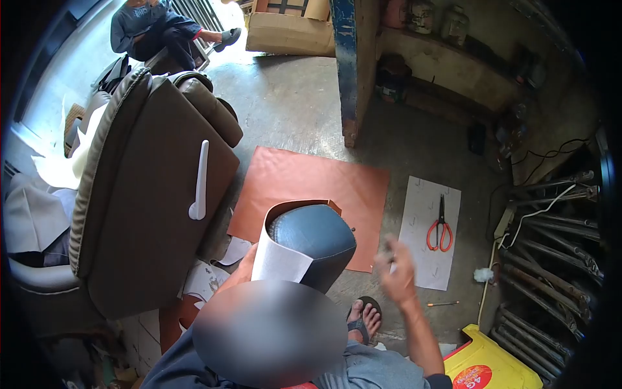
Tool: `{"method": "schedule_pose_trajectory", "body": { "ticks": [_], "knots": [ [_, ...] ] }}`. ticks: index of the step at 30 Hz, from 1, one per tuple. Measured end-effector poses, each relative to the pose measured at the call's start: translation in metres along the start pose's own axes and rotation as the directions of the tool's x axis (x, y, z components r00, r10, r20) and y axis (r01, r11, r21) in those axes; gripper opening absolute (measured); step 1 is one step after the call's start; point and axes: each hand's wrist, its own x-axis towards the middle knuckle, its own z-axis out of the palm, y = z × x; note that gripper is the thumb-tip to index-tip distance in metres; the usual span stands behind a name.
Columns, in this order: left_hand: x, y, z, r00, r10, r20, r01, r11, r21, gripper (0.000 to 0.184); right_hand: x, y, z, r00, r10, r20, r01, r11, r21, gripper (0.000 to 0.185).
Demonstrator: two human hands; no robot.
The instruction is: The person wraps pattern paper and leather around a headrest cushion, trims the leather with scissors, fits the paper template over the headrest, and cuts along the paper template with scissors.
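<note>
A blue-grey padded cushion (314,231) with stitched edges stands tilted in front of me. A brown leatherette strip with white backing (280,260) curves around its left and far sides. My left hand (245,264) grips the strip and cushion from the left, its fingers mostly hidden behind them. To the right of the cushion, my right hand (396,271) is raised, apart from it; its fingers are smeared by motion. Beneath lies a flat brown leatherette sheet (311,170). Red-handled scissors (440,227) rest on a white marked sheet (421,259).
A large brown recliner (149,194) stands at left, with a seated person (152,32) beyond. Metal frames (551,259) are stacked at right. A pen (443,303) and a yellow container (499,363) are nearby. A blue post (346,71) rises ahead. A blurred patch hides the lower middle.
</note>
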Motion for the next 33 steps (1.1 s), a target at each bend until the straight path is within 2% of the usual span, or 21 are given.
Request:
{"method": "schedule_pose_trajectory", "body": {
  "ticks": [1,2,4,5,7,11,14,16,17,18,20,21,23,25,27,29,30,32,33],
  "knots": [
    [0.006,0.001,0.003,1.0,0.006,-0.003,-0.006,1.0,0.01,0.058,0.01,0.037,-0.006,0.973,0.196,-0.125,-0.194,0.981,0.031,0.05],
    [0.01,0.003,0.007,1.0,0.011,-0.002,-0.011,1.0,0.026,0.058,0.018,0.104,-0.011,0.957,-0.019,-0.291,-0.094,0.925,-0.369,0.048],
    [0.015,0.004,0.012,1.0,0.018,-0.006,-0.018,0.999,0.048,0.058,0.041,0.149,-0.036,0.901,0.132,-0.413,-0.327,0.831,-0.449,0.048],
    [0.017,0.006,0.013,1.0,0.021,-0.004,-0.021,0.998,0.056,0.058,0.045,0.172,-0.044,0.901,0.127,-0.414,-0.324,0.834,-0.448,0.048],
    [0.014,0.007,0.015,1.0,0.023,-0.015,-0.022,0.997,0.069,0.058,0.052,0.199,-0.051,0.885,0.309,-0.347,-0.449,0.763,-0.465,0.05],
    [0.0,0.005,0.015,0.999,0.01,-0.041,-0.006,0.996,0.084,0.057,0.055,0.203,-0.054,0.891,0.345,-0.295,-0.454,0.692,-0.561,0.049],
    [-0.017,0.001,0.014,0.998,-0.007,-0.066,0.013,0.996,0.092,0.057,0.062,0.217,-0.059,0.849,0.402,-0.343,-0.529,0.648,-0.548,0.044],
    [-0.023,-0.001,0.014,0.997,-0.02,-0.08,0.028,0.995,0.099,0.056,0.066,0.219,-0.06,0.792,0.494,-0.358,-0.608,0.69,-0.394,0.039],
    [-0.026,-0.003,0.013,0.996,-0.025,-0.088,0.034,0.995,0.098,0.056,0.066,0.219,-0.059,0.792,0.495,-0.358,-0.608,0.691,-0.391,0.039],
    [-0.028,-0.003,0.013,0.995,-0.027,-0.092,0.036,0.995,0.098,0.056,0.062,0.218,-0.059,0.744,0.576,-0.339,-0.653,0.734,-0.187,0.041],
    [-0.031,-0.006,0.012,0.994,-0.03,-0.102,0.039,0.995,0.094,0.056,0.061,0.204,-0.058,0.663,0.706,-0.247,-0.667,0.708,0.233,0.044],
    [-0.032,-0.007,0.012,0.994,-0.035,-0.105,0.044,0.995,0.09,0.056,0.052,0.193,-0.05,0.735,0.63,-0.249,-0.519,0.76,0.392,0.045],
    [-0.03,-0.009,0.011,0.993,-0.038,-0.113,0.048,0.995,0.087,0.055,0.03,0.116,-0.045,0.861,0.472,-0.19,-0.322,0.795,0.514,0.044],
    [-0.028,-0.009,0.012,0.993,-0.039,-0.115,0.049,0.996,0.081,0.055,0.01,0.026,-0.048,0.919,0.395,0.014,-0.338,0.767,0.545,0.048],
    [-0.022,-0.009,0.013,0.994,-0.035,-0.107,0.044,0.996,0.083,0.055,-0.011,-0.024,-0.044,0.97,0.172,0.173,-0.227,0.895,0.383,0.057],
    [-0.016,-0.009,0.014,0.995,-0.025,-0.098,0.033,0.996,0.084,0.055,-0.018,-0.062,-0.04,0.971,0.004,0.238,-0.054,0.978,0.203,0.068],
    [-0.013,-0.008,0.014,0.996,-0.016,-0.092,0.023,0.996,0.082,0.055,-0.021,-0.073,-0.034,0.945,0.088,0.314,-0.162,0.962,0.219,0.075],
    [-0.006,-0.007,0.015,0.996,-0.004,-0.086,0.011,0.996,0.086,0.054,-0.023,-0.078,-0.015,0.971,-0.041,0.235,0.009,0.99,0.138,0.076],
    [-0.003,-0.007,0.016,0.996,0.002,-0.085,0.005,0.997,0.081,0.054,-0.023,-0.085,-0.009,0.969,-0.039,0.244,0.006,0.991,0.135,0.076]
  ]
}}
